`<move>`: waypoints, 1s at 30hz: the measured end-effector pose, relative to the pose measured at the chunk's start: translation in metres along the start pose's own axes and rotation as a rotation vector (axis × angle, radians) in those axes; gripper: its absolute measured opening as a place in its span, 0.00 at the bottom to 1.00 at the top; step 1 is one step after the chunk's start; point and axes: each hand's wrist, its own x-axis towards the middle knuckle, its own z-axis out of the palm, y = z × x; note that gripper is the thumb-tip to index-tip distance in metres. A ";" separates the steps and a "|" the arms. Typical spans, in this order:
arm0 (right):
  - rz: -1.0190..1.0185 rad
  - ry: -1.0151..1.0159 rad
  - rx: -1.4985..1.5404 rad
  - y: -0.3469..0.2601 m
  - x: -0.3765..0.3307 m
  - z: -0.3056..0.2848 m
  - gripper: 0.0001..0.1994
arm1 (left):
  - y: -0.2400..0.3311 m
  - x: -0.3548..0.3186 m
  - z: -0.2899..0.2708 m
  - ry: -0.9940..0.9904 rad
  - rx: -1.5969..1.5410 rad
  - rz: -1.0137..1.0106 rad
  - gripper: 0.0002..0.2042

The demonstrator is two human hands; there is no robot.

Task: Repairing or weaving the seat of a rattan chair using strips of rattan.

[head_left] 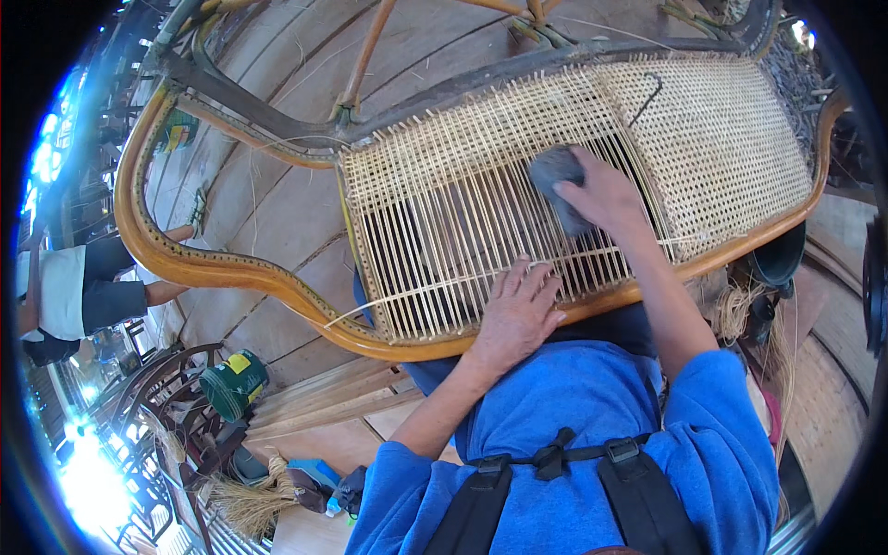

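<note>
A curved wooden furniture frame (185,264) lies across my lap, its panel strung with pale cane strands (421,245). My right hand (606,192) grips a dark grey cloth or pad (559,185), pressed against the strands right of the panel's middle; its exact kind I cannot make out. Lower down, my left hand (520,310) lies flat with fingers stretched over the strands by the near rail, holding nothing. One cane strand (407,298) crosses the others near that rail. The right section of woven cane (721,139) shows a close mesh, with a dark hooked tool (652,97) on it.
Beyond the panel are the frame's bamboo-like legs (370,55). A green can (233,384) and bundled fibres (254,499) lie at lower left. Another person (88,291) is at far left. On the right are a dark bucket (779,254) and hanging cane strips (738,310).
</note>
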 end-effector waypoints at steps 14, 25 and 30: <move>0.087 1.000 1.010 0.140 -0.165 -0.146 0.29 | 0.022 -0.024 0.019 0.023 0.404 0.102 0.34; 0.567 0.862 0.674 0.248 -0.158 -0.093 0.33 | 0.075 0.065 -0.061 0.075 0.439 -0.013 0.39; 0.216 0.775 0.326 0.280 -0.032 -0.026 0.42 | 0.083 0.090 -0.064 0.121 0.426 -0.079 0.39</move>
